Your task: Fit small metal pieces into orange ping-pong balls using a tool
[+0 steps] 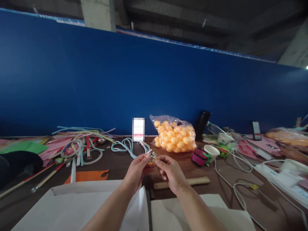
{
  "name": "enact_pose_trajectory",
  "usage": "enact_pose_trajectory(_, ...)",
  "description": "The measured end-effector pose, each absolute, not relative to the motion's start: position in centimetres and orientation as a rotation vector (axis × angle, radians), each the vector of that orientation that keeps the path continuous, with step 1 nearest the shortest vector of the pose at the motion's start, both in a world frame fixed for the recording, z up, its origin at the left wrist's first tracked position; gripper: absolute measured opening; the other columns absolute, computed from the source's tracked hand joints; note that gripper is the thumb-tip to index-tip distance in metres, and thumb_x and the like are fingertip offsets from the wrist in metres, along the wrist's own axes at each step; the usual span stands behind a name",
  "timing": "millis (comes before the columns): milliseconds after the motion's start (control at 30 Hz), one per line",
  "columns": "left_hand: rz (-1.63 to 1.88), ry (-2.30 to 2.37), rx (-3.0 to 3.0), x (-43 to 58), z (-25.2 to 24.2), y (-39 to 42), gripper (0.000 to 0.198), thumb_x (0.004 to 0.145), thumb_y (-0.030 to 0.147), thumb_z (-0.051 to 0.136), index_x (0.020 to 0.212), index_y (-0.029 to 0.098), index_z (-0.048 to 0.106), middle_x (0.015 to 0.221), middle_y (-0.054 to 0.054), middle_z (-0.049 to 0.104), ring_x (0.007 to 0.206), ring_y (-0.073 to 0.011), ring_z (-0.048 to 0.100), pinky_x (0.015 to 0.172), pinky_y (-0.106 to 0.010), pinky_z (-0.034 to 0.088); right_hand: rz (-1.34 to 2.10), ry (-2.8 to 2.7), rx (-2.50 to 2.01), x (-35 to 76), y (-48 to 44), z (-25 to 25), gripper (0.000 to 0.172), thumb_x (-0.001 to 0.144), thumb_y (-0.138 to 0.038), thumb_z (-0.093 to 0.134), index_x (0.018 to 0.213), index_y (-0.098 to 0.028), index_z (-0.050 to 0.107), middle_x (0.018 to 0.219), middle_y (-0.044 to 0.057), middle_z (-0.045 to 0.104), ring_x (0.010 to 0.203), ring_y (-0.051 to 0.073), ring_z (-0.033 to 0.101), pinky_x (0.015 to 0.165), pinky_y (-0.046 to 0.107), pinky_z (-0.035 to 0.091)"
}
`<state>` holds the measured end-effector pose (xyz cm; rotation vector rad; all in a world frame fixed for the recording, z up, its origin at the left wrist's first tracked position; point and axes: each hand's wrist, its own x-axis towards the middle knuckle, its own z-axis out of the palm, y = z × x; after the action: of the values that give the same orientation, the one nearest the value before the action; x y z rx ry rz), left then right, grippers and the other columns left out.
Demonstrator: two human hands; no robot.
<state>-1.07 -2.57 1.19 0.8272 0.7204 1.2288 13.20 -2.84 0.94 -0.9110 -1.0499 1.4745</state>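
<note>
Both my hands meet at the middle of the table around a small shiny gold-and-silver round piece (152, 158), too small to name surely. My left hand (137, 170) pinches it from the left between thumb and fingers. From the right, my right hand (172, 173) has its thumb and index finger closed at the edge of the same piece. A thin pale tip sticks up beside the left thumb. Below the right hand lies a flat wooden stick (198, 181), and a pale blue looped cord (124, 146) lies beyond the left hand.
A clear bag of orange balls (174, 138) stands behind my hands. White sheets (79, 205) lie in front. Colourful tubes (79, 146) heap at left. A pink-black pouch (199, 156), paper cup (211, 151), black bottle (202, 125) and white cables (237, 189) are at right.
</note>
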Motion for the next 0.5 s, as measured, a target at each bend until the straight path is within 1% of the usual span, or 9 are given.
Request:
enact_pose_trajectory(233, 1.230, 0.745, 0.816, -1.04, 1.16, -2.37, 0.032, 0.074, 0.041, 0.070, 0.084, 0.011, 0.063, 0.074, -0.004, 0.061, 0.064, -0.0095, 0.056, 0.061, -0.021, 0.048, 1.465, -1.057, -0.903, 13.17, -2.76, 0.78, 0.023, 0.070, -0.034, 0.076, 0.077, -0.017, 0.062, 0.054, -0.007, 0.050, 0.043, 0.003, 0.032, 0.035, 0.014, 0.023)
enact_pose_trajectory(500, 1.235, 0.744, 0.833, -1.03, 0.97, -2.27, 0.030, 0.076, 0.041, 0.068, 0.084, 0.012, 0.062, 0.072, -0.002, 0.059, 0.064, -0.0091, 0.055, 0.062, -0.021, 0.049, 1.474, -1.051, -0.887, 13.15, -2.78, 0.82, 0.023, 0.069, -0.034, 0.076, 0.075, -0.016, 0.062, 0.056, -0.006, 0.052, 0.044, 0.004, 0.033, 0.036, 0.015, 0.025)
